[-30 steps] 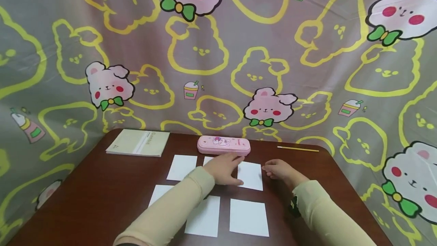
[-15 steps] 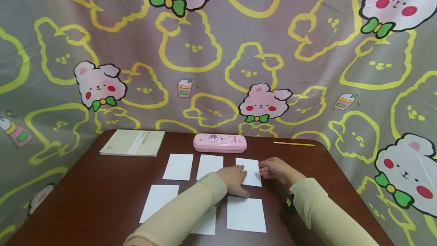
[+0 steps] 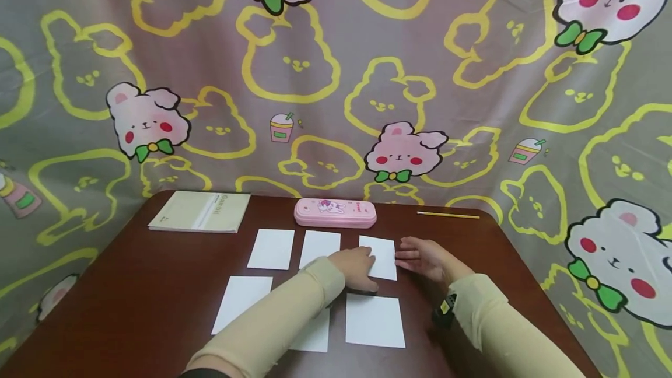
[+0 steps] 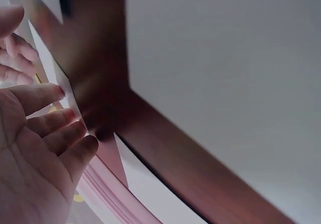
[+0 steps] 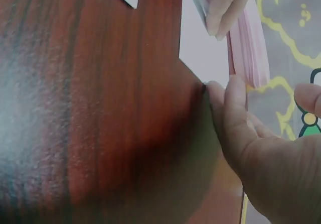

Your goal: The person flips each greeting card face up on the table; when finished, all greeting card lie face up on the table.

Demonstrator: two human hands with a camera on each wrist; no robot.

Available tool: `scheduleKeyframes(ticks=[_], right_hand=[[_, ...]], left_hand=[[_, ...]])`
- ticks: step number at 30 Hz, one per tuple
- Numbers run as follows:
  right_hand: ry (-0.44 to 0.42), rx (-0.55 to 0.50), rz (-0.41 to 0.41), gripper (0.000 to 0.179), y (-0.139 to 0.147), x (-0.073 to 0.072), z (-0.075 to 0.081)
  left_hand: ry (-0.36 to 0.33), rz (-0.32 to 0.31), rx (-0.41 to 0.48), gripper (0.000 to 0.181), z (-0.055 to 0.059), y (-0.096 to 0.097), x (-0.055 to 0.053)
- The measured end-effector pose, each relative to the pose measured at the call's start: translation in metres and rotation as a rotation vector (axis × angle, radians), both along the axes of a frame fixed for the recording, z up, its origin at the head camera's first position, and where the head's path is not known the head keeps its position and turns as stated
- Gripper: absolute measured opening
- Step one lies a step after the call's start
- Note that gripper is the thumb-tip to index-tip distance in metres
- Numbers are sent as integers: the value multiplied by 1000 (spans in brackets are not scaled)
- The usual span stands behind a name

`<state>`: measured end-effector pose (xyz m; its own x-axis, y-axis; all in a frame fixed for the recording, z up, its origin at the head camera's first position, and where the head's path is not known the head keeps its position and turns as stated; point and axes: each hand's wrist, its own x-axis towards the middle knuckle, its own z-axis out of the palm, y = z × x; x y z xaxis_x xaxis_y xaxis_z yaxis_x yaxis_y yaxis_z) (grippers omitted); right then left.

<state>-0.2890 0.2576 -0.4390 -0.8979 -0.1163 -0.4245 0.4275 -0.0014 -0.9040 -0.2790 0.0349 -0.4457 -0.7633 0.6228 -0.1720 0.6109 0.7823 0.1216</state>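
Note:
White square cards lie in two rows on the brown table. At the back right card (image 3: 385, 264), my left hand (image 3: 353, 267) has its fingertips on the left edge, fingers fairly straight and thumb spread toward the front. My right hand (image 3: 426, 260) stands at that card's right edge, fingers extended; in the right wrist view its fingertips (image 5: 215, 91) meet the card's corner. Neither hand grips anything. Nearer me lies the front right card (image 3: 374, 321). My left sleeve partly hides the front middle card (image 3: 315, 337) and overlaps the back middle card (image 3: 321, 245).
A pink pencil case (image 3: 335, 213) lies behind the back row. To its right is a yellow pencil (image 3: 448, 214), and a cream notebook (image 3: 199, 212) lies at the back left. A patterned curtain (image 3: 315, 74) hangs behind the table (image 3: 131, 308).
My left hand has come down from above the cards to the back right card's left edge. The right hand's fingers have straightened at its right edge. The head view has shifted slightly.

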Motion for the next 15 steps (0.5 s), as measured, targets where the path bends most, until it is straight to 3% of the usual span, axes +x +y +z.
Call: scheduleKeyframes(ticks=[7, 15], right_hand=[[-1, 20, 10, 47, -4, -1, -2], [59, 293, 23, 42, -27, -2, 9]], left_hand=[[2, -5, 23, 74, 0, -2, -2], [15, -12, 43, 66, -1, -2, -2]])
